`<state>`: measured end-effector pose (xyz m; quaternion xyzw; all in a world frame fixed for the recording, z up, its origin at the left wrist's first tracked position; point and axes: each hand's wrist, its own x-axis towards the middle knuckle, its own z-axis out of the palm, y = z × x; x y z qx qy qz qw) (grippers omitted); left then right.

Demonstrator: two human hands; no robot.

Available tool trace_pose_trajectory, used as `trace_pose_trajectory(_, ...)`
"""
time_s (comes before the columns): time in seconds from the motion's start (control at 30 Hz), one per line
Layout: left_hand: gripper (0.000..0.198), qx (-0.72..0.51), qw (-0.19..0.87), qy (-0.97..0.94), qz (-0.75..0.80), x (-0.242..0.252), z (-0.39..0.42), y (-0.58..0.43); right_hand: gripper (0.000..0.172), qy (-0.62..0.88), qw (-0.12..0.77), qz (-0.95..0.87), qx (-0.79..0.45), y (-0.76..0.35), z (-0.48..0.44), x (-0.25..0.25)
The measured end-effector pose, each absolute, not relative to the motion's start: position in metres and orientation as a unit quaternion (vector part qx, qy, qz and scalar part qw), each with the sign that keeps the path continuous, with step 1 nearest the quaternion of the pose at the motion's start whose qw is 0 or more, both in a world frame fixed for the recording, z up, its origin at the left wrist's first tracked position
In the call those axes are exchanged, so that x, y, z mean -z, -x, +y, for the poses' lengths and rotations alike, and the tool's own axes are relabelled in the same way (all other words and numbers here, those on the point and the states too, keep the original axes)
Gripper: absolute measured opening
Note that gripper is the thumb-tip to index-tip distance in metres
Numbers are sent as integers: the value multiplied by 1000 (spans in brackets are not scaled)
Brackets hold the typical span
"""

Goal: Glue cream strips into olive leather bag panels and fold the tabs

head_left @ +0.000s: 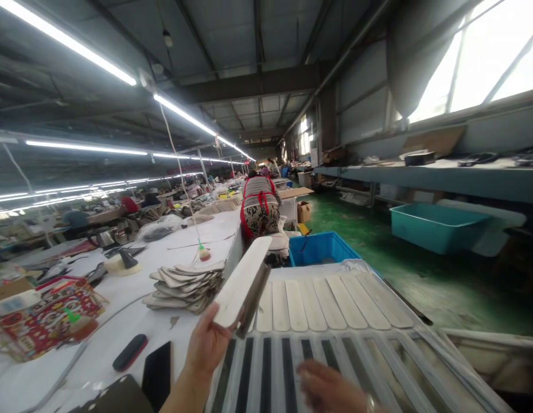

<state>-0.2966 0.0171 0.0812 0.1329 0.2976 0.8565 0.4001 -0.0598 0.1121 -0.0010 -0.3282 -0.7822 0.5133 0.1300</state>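
The left hand (206, 347) pinches the near end of a strip stack (244, 281) pointing to one o'clock; an even grip should hold its edges aligned. Near four o'clock, the right hand (331, 387) blurs; I cannot tell its grip.

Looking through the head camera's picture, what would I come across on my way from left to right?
Red patterned bag → black-and-red oval object → black phone → left hand gripping pale strips → right hand → teal tub.
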Motion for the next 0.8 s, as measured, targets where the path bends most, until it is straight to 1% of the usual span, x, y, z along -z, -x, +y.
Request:
trace_pose_trajectory(0.03, 27, -845, 413, -134, 313, -81, 7, 280, 27, 280, 144, -782, -538, 59, 116, -13)
trace_pose_trajectory(0.07, 24, -830, 426, -138, 332, -80, -3, 266, 35, 264, 226, -794, -498, 56, 119, -30)
trace_pose_trajectory(0.1, 21, -813, 439, -144, 355, -81, -13, 253, 46, 257, 303, -819, -414, 50, 120, -48)
trace_pose_trajectory(0.13, 19, -793, 453, -151, 378, -82, -23, 242, 50, 270, 380, -831, -304, 41, 119, -65)
trace_pose_trajectory(0.17, 18, -775, 467, -154, 397, -86, -33, 234, 54, 270, 421, -843, -199, 31, 117, -82)
trace_pose_trajectory(0.2, 18, -760, 480, -153, 412, -90, -43, 228, 58, 255, 428, -859, -115, 19, 114, -97)
trace_pose_trajectory(0.23, 20, -749, 492, -146, 420, -97, -51, 224, 63, 238, 411, -878, -53, 7, 110, -109)
trace_pose_trajectory(0.3, 25, -741, 508, -117, 423, -112, -66, 219, 67, 212, 357, -910, 5, -18, 100, -125)
trace_pose_trajectory(0.33, 27, -739, 515, -100, 423, -120, -71, 217, 61, 212, 334, -918, 10, -30, 95, -130)
trace_pose_trajectory(0.4, 29, -723, 534, -76, 431, -133, -79, 211, 37, 243, 315, -918, 10, -53, 86, -135)
trace_pose_trajectory(0.43, 29, -711, 550, -74, 433, -139, -82, 208, 27, 264, 321, -909, 18, -63, 82, -138)
trace_pose_trajectory(0.47, 29, -695, 568, -80, 433, -143, -84, 205, 25, 282, 336, -898, 33, -72, 78, -140)
trace_pose_trajectory(0.57, 25, -652, 612, -120, 431, -150, -88, 193, 34, 286, 380, -878, 63, -94, 66, -152)
trace_pose_trajectory(0.63, 22, -643, 603, -149, 449, -153, -93, 179, 39, 295, 355, -887, 13, -103, 57, -160)
trace_pose_trajectory(0.67, 20, -647, 580, -178, 461, -154, -97, 169, 40, 311, 315, -895, -49, -106, 51, -162)
trace_pose_trajectory(0.7, 19, -651, 549, -223, 475, -156, -101, 156, 42, 330, 268, -894, -144, -108, 45, -163)
trace_pose_trajectory(0.73, 18, -651, 505, -285, 490, -155, -106, 141, 46, 345, 220, -872, -268, -109, 39, -162)
trace_pose_trajectory(0.8, 19, -610, 389, -452, 522, -149, -114, 105, 53, 326, 151, -759, -543, -108, 26, -157)
